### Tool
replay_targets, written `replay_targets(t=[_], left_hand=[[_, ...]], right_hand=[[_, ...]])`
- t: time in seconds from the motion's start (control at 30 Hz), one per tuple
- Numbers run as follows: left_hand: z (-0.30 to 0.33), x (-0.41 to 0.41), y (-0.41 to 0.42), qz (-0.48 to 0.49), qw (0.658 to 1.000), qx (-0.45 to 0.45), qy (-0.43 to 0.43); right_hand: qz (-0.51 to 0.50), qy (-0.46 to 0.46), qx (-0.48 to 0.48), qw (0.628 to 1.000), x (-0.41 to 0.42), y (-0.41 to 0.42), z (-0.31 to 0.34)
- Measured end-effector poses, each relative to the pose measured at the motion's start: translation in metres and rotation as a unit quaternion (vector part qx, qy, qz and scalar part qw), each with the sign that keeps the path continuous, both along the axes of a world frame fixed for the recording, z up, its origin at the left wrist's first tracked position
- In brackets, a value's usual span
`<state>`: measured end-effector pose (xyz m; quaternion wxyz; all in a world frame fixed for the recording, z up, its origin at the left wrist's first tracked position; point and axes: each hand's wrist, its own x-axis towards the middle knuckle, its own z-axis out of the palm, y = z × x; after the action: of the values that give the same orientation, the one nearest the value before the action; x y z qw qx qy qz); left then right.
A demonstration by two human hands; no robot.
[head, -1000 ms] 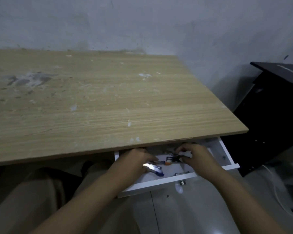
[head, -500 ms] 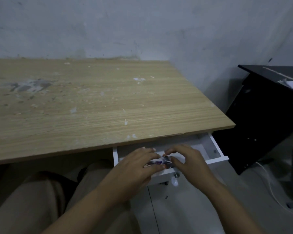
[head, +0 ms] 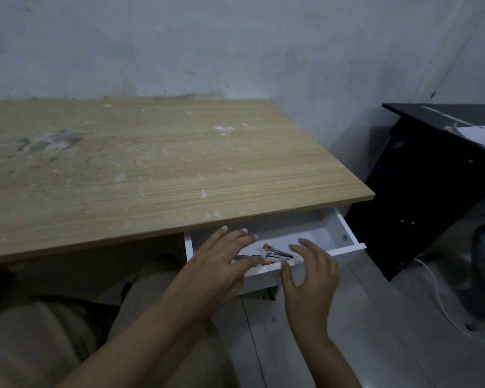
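Observation:
A white drawer (head: 345, 233) stands pulled out from under the wooden desk (head: 151, 169). Small metal tools with orange tips (head: 275, 253) lie on its floor near the front. My left hand (head: 221, 264) hovers over the drawer's left part with fingers spread and straight, holding nothing, and it covers part of the tools. My right hand (head: 308, 270) is over the drawer's front edge, fingers loosely bent and apart, with nothing in it.
A black cabinet (head: 420, 186) stands to the right of the desk with white papers (head: 476, 133) on top. A white cable (head: 437, 298) runs across the tiled floor. My legs in beige trousers (head: 53, 345) are under the desk. A grey wall is behind.
Both hands were pinching the small tools together over the drawer; now they have let go and spread apart, and the tools lie in the drawer.

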<state>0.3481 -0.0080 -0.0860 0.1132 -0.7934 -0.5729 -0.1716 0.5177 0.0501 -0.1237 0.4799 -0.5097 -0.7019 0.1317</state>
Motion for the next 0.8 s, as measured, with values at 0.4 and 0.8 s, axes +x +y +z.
replay_targets(t=[0.4, 0.8], left_hand=[[0.027, -0.021, 0.034, 0.064, 0.996, -0.055, -0.004], [0.04, -0.036, 0.049, 0.06, 0.975, -0.099, -0.191]], right_hand=[[-0.055, 0.473, -0.418, 0.773, -0.025, -0.018, -0.008], [-0.04, 0.611, -0.437, 0.659, -0.025, -0.006, 0.011]])
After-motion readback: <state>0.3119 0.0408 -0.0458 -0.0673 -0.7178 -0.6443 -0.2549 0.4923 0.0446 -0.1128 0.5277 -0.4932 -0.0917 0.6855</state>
